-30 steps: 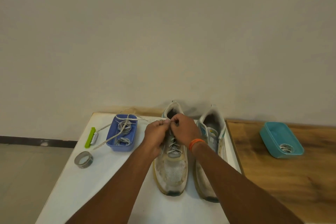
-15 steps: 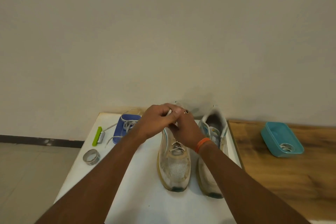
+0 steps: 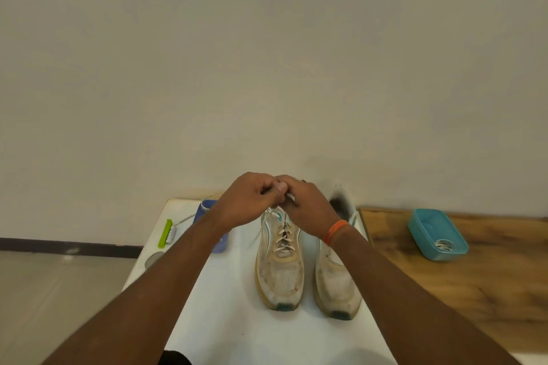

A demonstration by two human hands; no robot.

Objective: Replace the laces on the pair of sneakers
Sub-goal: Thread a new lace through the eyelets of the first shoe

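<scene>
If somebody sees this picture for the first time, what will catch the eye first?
Two hands, the left hand and right hand, meet above the left sneaker on the white table and pinch its lace. To the right, a teal tray sits on the wooden surface.
</scene>
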